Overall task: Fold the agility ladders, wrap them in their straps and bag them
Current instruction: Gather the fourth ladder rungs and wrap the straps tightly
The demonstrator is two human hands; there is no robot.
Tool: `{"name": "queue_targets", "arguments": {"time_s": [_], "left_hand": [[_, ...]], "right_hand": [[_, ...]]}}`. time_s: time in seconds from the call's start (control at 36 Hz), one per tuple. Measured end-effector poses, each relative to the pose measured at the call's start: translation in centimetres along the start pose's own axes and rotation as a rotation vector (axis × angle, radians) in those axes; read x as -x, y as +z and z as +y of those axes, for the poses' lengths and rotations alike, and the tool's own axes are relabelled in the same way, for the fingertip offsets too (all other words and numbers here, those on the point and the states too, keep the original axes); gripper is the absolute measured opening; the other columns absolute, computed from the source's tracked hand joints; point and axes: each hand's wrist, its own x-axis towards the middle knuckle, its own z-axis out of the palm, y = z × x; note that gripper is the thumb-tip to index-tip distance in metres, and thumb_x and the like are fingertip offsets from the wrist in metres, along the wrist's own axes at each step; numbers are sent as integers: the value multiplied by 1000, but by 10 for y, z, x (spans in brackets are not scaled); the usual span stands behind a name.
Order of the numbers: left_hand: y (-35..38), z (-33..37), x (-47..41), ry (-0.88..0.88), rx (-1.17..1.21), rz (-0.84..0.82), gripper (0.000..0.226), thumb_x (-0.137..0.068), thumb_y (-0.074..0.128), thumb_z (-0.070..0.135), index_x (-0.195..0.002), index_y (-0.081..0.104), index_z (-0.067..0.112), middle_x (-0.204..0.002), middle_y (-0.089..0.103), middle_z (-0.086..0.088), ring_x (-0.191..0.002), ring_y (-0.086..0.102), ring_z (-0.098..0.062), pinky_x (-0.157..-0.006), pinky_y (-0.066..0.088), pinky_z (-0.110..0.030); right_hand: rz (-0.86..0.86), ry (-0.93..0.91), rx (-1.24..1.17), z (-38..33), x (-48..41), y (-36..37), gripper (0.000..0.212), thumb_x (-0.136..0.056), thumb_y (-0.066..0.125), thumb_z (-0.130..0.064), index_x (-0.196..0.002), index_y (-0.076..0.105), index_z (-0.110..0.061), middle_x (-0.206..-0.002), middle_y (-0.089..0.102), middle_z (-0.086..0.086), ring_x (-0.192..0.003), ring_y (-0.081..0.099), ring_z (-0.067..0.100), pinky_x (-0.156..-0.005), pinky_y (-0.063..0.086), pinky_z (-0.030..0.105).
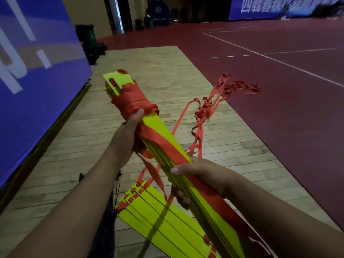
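Observation:
I hold a stack of yellow ladder rungs point(163, 131) up in front of me, its far end wound with red strap point(133, 100). My left hand point(128, 133) grips the bundle just below the red winding, thumb on the strap. My right hand point(197, 174) grips the stack lower down, fingers curled under it. Red strap point(200, 127) trails from the bundle down to the floor. A second set of yellow rungs point(158, 220) lies fanned on the floor under my arms. A dark bag point(104, 229) lies beneath my left forearm, mostly hidden.
Loose red straps point(236, 86) lie tangled on the wooden floor point(158, 62) and onto the red court surface point(279, 108). A blue banner wall point(33, 71) stands close on the left. A green bin point(89, 36) and dark gear sit at the back.

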Motion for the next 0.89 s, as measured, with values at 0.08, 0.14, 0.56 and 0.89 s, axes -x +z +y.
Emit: {"name": "queue_targets", "arguments": {"time_s": [0.08,0.14,0.56,0.89], "left_hand": [[-7,-4,-2,-98,-259,-76,81,-76,54,84,-82,63,4,-68,62,-27,-61,60,-31,-64,48,-37],[-4,-3,-1,-169,-378,-101,79,-84,42,81,-80,62,4,-60,60,-17,-46,54,-25,-53,46,-29],[23,-29,7,-284,-138,289,57,-79,64,69,-69,59,13,-56,58,0,-55,58,-19,-60,44,-29],[28,-14,12,-28,212,26,45,-75,55,57,-73,66,14,-64,62,-2,-57,61,-15,-56,52,-25]], "right_hand": [[184,-30,129,-1,5,-6,17,-91,67,-21,-95,58,-7,-77,60,19,-66,59,31,-65,54,39],[339,-55,197,1,3,-9,21,-91,71,-18,-98,56,-4,-77,61,22,-70,59,36,-64,54,42],[702,-23,1160,30,-29,15,33,-97,61,-26,-105,30,-20,-83,49,-3,-75,53,20,-62,39,32],[131,71,106,7,-12,-6,56,-81,73,-49,-115,62,-6,-104,71,10,-97,70,28,-86,57,39]]}}
